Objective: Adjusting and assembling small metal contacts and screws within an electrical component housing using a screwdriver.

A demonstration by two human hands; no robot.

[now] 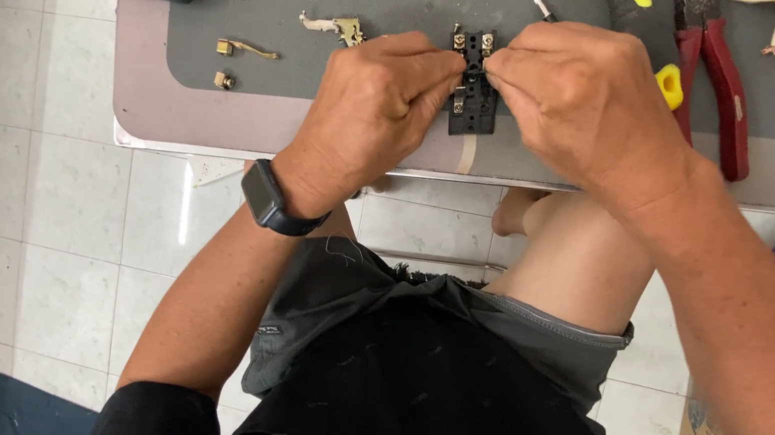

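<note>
Both forearms reach forward from the seated body and converge on the small black terminal block [473, 93], which serves as the landmark. The left hand [377, 110] lies just left of the block, knuckles up, wrist bent slightly inward, its fingertips curled and pinched against the block's left edge. The right hand [586, 99] sits just right of it, back of the hand upward, fingers bunched with thumb and forefinger tips meeting at the block's upper right corner. The left forearm runs down and away below-left of the block; the right forearm slants away below-right. Both bare knees show below the block.
</note>
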